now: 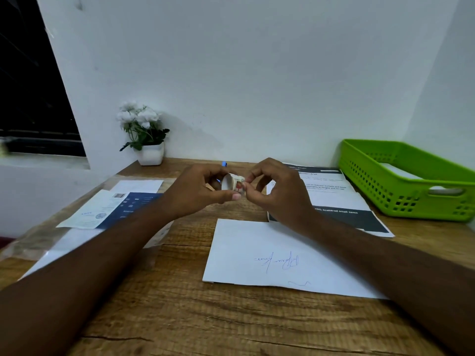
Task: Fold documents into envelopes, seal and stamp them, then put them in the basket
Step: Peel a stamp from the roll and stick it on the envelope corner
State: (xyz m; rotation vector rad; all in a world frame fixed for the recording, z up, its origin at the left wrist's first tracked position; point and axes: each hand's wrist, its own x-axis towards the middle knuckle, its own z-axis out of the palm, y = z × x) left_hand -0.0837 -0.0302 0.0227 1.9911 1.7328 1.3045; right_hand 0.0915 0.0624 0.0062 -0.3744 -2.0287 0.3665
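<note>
- Both hands are meeting above the desk (180,317), raised off the wood, with a small stamp roll (232,183) held between them.
- The left hand (198,194) is gripping the roll: its thumb is pressing from below and its fingers are curling over the top, closed on it, not loose.
- The right hand (280,191) is pinching the roll's free end between thumb and forefinger at the side facing it; the other fingers are arching up, touching nothing. It looks to be peeling or tearing off a stamp, though the edge is too small to tell.
- The envelope (282,255) is lying flat on the desk just below and toward the person from the hands, slightly to the right, with its long axis running left to right and a blue scribble on its face.
- So the coming move is probably turning on a short drop downward; the right hand is sitting nearer the envelope, over its far edge.
- The basket (401,191) is standing to the far right, well apart from the hands, with something white inside.
- Printed sheets (331,196) are lying between envelope and basket, more papers (110,209) are lying at the left.
</note>
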